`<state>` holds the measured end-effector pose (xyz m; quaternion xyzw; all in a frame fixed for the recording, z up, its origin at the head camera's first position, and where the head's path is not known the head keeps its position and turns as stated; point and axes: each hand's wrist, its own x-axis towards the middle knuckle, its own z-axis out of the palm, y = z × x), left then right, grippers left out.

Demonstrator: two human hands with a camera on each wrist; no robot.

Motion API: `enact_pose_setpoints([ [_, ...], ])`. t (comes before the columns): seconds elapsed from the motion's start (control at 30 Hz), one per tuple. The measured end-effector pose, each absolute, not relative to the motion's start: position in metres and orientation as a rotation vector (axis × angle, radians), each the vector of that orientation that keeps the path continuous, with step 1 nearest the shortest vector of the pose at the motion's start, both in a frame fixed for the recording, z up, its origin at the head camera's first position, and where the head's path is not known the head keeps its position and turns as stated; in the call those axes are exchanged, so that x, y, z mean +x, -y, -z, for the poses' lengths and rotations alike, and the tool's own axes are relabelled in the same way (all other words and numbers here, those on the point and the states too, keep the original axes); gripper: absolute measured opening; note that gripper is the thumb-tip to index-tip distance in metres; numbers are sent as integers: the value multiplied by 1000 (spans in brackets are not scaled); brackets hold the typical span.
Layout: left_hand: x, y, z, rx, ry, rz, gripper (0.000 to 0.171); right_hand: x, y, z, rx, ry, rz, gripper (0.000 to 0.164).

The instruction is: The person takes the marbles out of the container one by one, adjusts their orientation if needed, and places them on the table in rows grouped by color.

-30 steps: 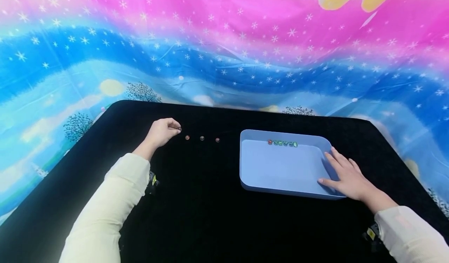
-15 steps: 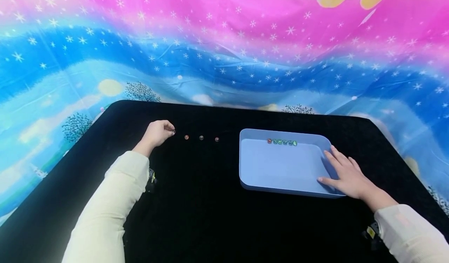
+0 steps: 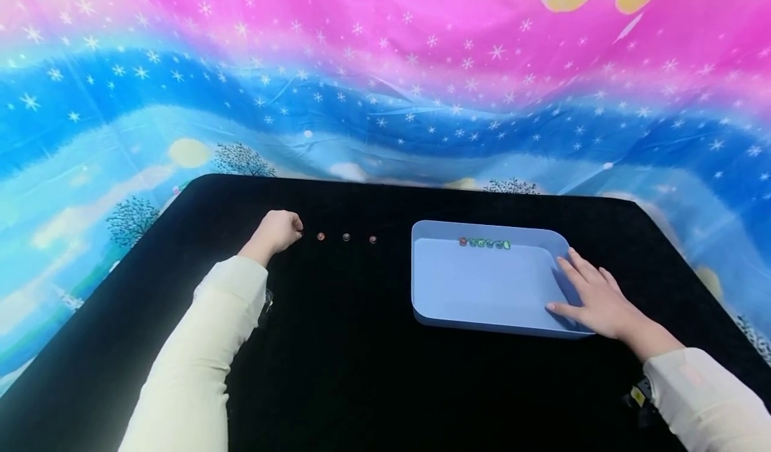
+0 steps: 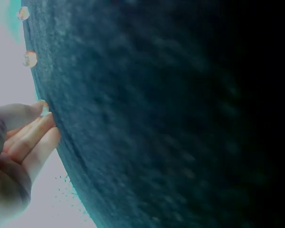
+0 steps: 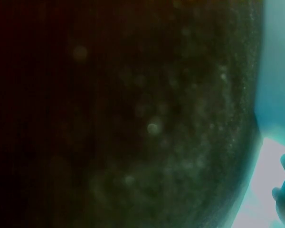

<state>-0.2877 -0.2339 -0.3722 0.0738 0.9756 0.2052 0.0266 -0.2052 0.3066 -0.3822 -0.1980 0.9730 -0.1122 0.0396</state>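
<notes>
My left hand [image 3: 278, 231] pinches a small glassy marble [image 4: 45, 109] between thumb and fingertips, low over the black cloth; in the head view the fingers hide it. Just right of that hand, three marbles lie in a spaced row: an orange-red marble [image 3: 321, 236], a clear brownish marble [image 3: 346, 237] and a reddish marble [image 3: 373, 240]. A blue-grey rectangular tray [image 3: 488, 291] stands to their right. Along its far inner side sit several green marbles [image 3: 489, 244], with one red marble [image 3: 462, 242] at the left end. My right hand [image 3: 596, 301], fingers spread, rests over the tray's right rim.
Black cloth [image 3: 361, 371] covers the table. Behind its far edge hangs a pink and blue snowflake backdrop [image 3: 385, 90]. The right wrist view is mostly dark and blurred.
My left hand first shifted left, away from the row, then turned and came slightly nearer with the marble in its fingers. The right hand, tray and other marbles have stayed put.
</notes>
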Motion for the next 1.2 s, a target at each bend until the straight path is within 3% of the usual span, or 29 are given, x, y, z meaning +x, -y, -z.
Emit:
enact_pose_setpoints([
  [0.6,-292,235,369,244,-2993,-560,18,-206,-305,379,-595,-2966,377,90],
  [1.2,-287,252,375,154,-2855,-926,21,-205,-303,379,-600,-2980,378,88],
])
